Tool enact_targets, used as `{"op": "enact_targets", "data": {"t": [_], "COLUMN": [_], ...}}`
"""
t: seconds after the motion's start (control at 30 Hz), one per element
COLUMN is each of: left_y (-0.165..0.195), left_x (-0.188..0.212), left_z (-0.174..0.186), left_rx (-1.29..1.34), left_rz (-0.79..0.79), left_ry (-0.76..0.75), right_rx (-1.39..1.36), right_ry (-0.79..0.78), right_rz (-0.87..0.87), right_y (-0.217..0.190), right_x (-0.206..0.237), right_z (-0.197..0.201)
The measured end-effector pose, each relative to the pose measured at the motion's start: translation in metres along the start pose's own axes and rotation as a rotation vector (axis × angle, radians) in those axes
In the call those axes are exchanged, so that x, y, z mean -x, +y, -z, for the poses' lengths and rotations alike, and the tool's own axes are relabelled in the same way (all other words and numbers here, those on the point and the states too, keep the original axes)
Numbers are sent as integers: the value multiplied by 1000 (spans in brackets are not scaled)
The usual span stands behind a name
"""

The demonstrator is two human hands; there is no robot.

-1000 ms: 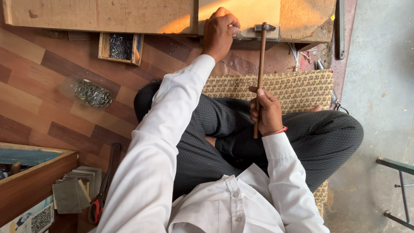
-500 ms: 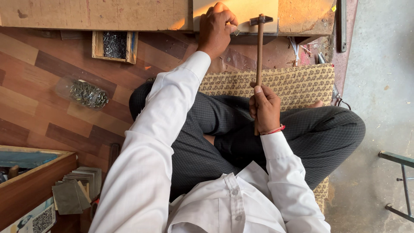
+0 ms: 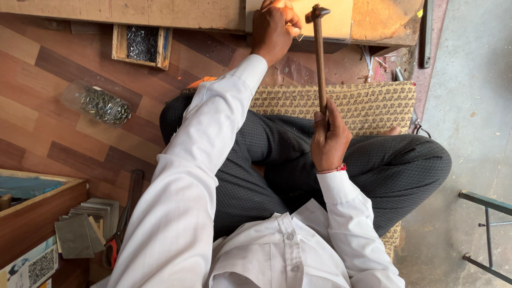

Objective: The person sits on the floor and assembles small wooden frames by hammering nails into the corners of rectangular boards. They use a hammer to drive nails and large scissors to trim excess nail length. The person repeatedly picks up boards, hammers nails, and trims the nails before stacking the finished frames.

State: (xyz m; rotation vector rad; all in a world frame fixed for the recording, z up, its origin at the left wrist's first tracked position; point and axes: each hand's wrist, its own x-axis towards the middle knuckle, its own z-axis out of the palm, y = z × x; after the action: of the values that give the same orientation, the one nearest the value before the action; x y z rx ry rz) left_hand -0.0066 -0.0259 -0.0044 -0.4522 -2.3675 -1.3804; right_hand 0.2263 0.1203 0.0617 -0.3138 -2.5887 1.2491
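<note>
— Step in hand? Looks like nailing: hammer (image 3: 319,53) raised, metal head just above the pale board (image 3: 330,16) at the top edge.
— Grips? Right hand (image 3: 329,143) wrapped tight round the slim wooden handle; left hand (image 3: 274,26) pinched shut at the board, on what, too small to tell.
— Next? Likely a short, straight tap clear of fingertips.
— Around? Woven mat (image 3: 368,104), wooden tray of small metal pieces (image 3: 142,45), plank floor (image 3: 48,117).

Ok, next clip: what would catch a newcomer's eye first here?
First the hammer, upright at centre top, gripped low on its handle by the right hand, its head at the pale board. Beside it the left hand pinches something small against that board. Then, on the wood-pattern floor at left, a small wooden box of dark nails and a clear bag of metal bits.
</note>
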Motion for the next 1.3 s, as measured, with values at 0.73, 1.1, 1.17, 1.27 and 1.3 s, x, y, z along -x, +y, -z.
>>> {"op": "enact_targets", "data": {"t": [0.73,1.1,1.17,1.27,1.3], "left_y": [-5,-49,-50,-50,-49], "left_x": [-7,2,2,3,3], "left_z": [-8,-20,-19,-16,-15], "left_rx": [-110,63,39,13,31], "left_rz": [21,-5,64,37,-17], "left_ry": [-53,-23,-54,-85,-41], "right_rx": [119,-271,-138,-70,-220], "right_ry": [-37,115,115,16,30], "right_rz": [-19,209,289,77,60], "right_y": [2,2,1,-3,-4], "right_x": [-3,8,1,-6,-7], "right_z": [10,14,7,8,13]}}
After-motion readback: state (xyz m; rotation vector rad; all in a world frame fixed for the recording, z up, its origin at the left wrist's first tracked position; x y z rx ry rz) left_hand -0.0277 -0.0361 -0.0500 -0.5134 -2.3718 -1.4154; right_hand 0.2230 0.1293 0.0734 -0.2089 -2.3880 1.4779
